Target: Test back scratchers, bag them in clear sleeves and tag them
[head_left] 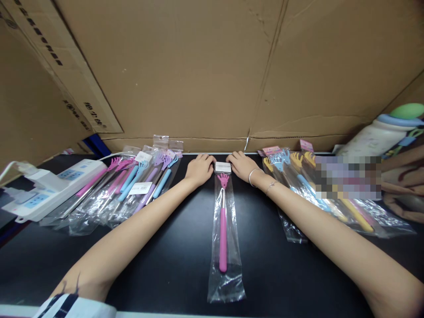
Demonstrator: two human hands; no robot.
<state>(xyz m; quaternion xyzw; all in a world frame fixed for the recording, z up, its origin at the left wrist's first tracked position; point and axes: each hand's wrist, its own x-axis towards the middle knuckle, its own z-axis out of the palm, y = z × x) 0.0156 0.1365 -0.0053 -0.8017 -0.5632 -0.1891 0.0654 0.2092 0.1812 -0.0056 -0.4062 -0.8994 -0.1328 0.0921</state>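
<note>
At left lie bagged back scratchers [128,184]. The left hand [199,170], a pink back scratcher [223,238] already bagged and labelled, and the right hand [243,165] follow; whether the bent fingers pinch, I cannot tell. Rightmost, other packed scratchers [357,214] lie.

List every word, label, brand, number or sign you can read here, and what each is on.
Printed strip on the cardboard: Chinese characters, too slanted and blurred to quote surely; "®" seems to end the lower line.
White label atop the bagged pink scratcher: too small to read.
White stickers on the left packs: too blurred.
Pink header cards on the right packs: too small.
</note>
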